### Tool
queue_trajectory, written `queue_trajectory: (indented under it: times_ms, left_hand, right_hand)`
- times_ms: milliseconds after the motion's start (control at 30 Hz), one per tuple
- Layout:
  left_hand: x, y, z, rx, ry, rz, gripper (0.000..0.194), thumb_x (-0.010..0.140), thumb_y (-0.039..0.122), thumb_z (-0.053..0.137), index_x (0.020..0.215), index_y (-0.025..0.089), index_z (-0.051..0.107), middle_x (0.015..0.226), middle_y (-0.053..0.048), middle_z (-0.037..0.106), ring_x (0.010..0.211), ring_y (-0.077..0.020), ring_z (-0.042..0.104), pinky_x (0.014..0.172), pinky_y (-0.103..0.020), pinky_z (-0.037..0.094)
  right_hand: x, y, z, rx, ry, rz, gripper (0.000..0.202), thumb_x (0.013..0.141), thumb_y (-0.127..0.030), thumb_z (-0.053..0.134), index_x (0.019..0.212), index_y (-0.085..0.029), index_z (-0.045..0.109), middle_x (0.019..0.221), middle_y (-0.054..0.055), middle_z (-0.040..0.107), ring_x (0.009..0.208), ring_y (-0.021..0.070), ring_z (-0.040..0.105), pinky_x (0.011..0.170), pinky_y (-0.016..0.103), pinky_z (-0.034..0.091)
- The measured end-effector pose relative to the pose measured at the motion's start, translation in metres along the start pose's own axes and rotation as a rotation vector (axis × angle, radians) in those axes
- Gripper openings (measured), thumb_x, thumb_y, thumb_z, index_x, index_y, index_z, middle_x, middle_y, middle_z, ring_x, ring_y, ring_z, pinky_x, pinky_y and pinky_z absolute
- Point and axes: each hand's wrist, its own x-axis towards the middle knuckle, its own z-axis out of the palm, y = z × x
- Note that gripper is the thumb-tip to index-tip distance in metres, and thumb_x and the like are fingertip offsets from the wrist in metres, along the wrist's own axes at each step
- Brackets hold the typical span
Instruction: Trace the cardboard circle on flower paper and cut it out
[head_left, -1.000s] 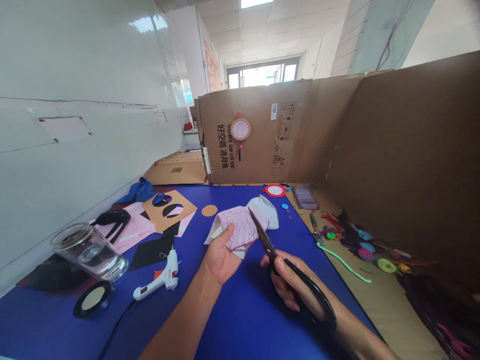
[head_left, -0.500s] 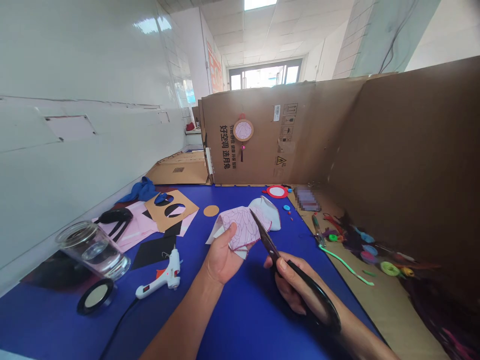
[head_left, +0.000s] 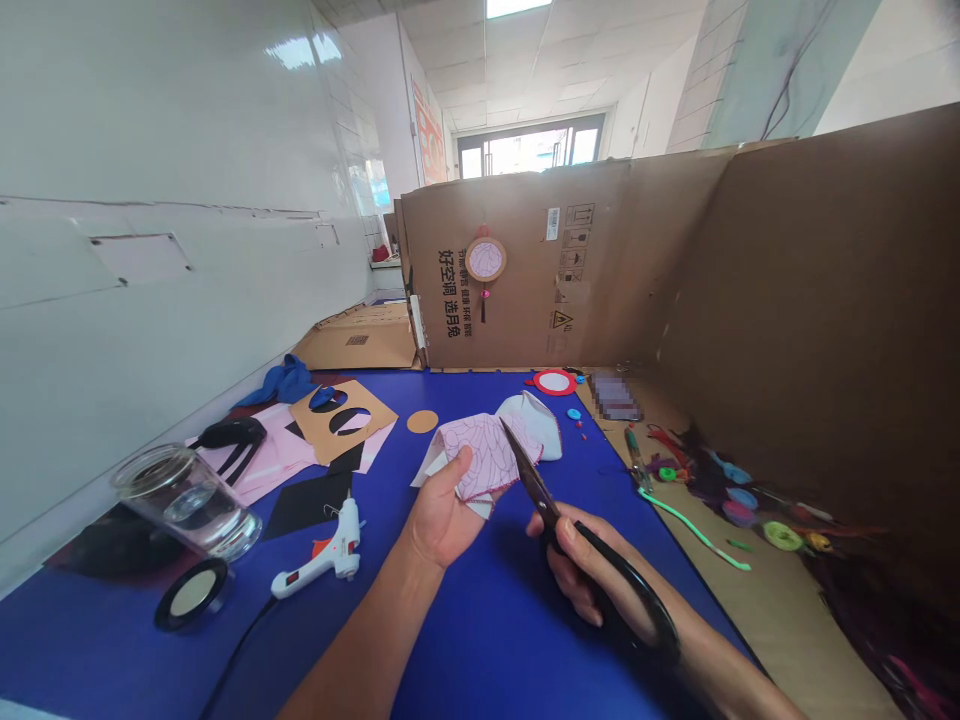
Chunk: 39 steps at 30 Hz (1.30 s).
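My left hand grips a pale pink patterned fabric piece with a dark red stitched edge, thumb on top and fingers beneath. Part of the cloth folds over on the far side and shows a whitish back. In my right hand is a pair of black-handled scissors, pointing up and left. Their blades lie against the right part of the fabric and look nearly closed; whether cloth is between them I cannot tell. Just beyond my left hand a round tan cardboard disc lies on the blue table.
Left are a white glue gun, a glass jar, its lid and cardboard with round holes. A red-rimmed disc lies behind. Craft bits, including a green pipe cleaner, line the right; cardboard walls enclose the back.
Almost nothing differs. The view has shifted very slightly, while both hands, the fabric and the scissors keep nearly the same position.
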Motion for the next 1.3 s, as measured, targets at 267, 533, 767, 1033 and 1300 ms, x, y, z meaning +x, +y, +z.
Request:
queue_trajectory:
  times_ms: [267, 533, 767, 1033, 1300]
  left_hand:
    - [0.001, -0.001, -0.002, -0.006, -0.018, -0.011, 0.061, 0.105, 0.017, 0.065, 0.165, 0.024, 0.053, 0.138, -0.015, 0.08, 0.132, -0.0302, 0.075, 0.123, -0.051, 0.051]
    - [0.001, -0.001, -0.002, 0.014, 0.001, -0.013, 0.062, 0.107, 0.016, 0.062, 0.167, 0.022, 0.05, 0.138, -0.015, 0.08, 0.13, -0.0291, 0.076, 0.125, -0.051, 0.05]
    - [0.001, -0.001, -0.002, 0.005, -0.034, -0.008, 0.066, 0.105, 0.018, 0.066, 0.169, 0.022, 0.049, 0.14, -0.016, 0.079, 0.136, -0.0316, 0.073, 0.125, -0.051, 0.05]
    - [0.0, 0.0, -0.004, 0.012, -0.007, -0.013, 0.07, 0.104, 0.018, 0.069, 0.17, 0.026, 0.047, 0.145, -0.016, 0.077, 0.136, -0.0321, 0.073, 0.123, -0.053, 0.052]
    - [0.0, 0.001, 0.0, 0.016, 0.006, -0.015, 0.06, 0.105, 0.017, 0.064, 0.165, 0.022, 0.053, 0.135, -0.015, 0.081, 0.132, -0.0311, 0.075, 0.122, -0.053, 0.053]
  right_hand:
    - [0.0, -0.003, 0.0, -0.019, 0.011, -0.004, 0.067, 0.1, -0.083, 0.06, 0.119, -0.018, 0.064, 0.067, -0.007, 0.048, 0.047, 0.0086, 0.036, 0.044, 0.022, 0.033]
    - [0.0, -0.006, -0.001, -0.009, 0.01, 0.016, 0.07, 0.097, -0.085, 0.063, 0.117, -0.017, 0.063, 0.064, -0.009, 0.044, 0.047, 0.0076, 0.031, 0.04, 0.02, 0.031]
    - [-0.002, -0.015, 0.002, 0.007, 0.058, 0.057, 0.073, 0.089, -0.087, 0.072, 0.112, -0.018, 0.065, 0.066, -0.008, 0.045, 0.048, 0.0067, 0.031, 0.038, 0.019, 0.029]
    - [-0.005, -0.016, 0.003, -0.026, 0.083, 0.088, 0.073, 0.088, -0.088, 0.072, 0.109, -0.019, 0.065, 0.065, -0.008, 0.045, 0.048, 0.0064, 0.031, 0.038, 0.019, 0.027]
    - [-0.005, -0.022, 0.006, -0.08, 0.1, 0.1, 0.078, 0.087, -0.092, 0.069, 0.11, -0.017, 0.065, 0.065, -0.008, 0.045, 0.047, 0.0063, 0.031, 0.037, 0.019, 0.028]
